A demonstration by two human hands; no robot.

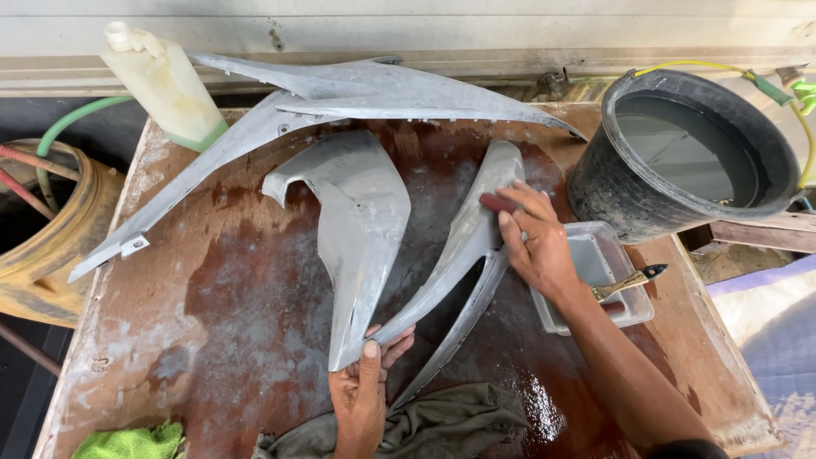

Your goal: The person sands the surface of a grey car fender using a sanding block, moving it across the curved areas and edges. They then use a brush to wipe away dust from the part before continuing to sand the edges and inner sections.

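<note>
Wet brown wood makes up your work table (255, 280), with pale dust patches and a shiny wet spot near the front. Behind it runs a pale wall ledge.

Around your work lie other grey panels: a long pointed one (340, 98) across the back and a wide curved one (361, 229) in the middle, just beside the piece you hold. A black bucket (680, 153) of water stands at the right back corner. A clear plastic tray (595, 272) sits right by your right wrist, with a paintbrush (629, 280) lying across it. A pale plastic bottle (166, 85) leans at the back left. A dark rag (433, 421) and a green cloth (127, 442) lie at the front edge (the rag is partly under your left hand).

Your left hand (361, 399) pinches the low tip of the thin curved grey panel (463, 246), thumb on top. Your right hand (535, 242) lies flat on the panel's upper part, fingers stretched out, pressing a small dark red pad (495, 202) against it.
</note>
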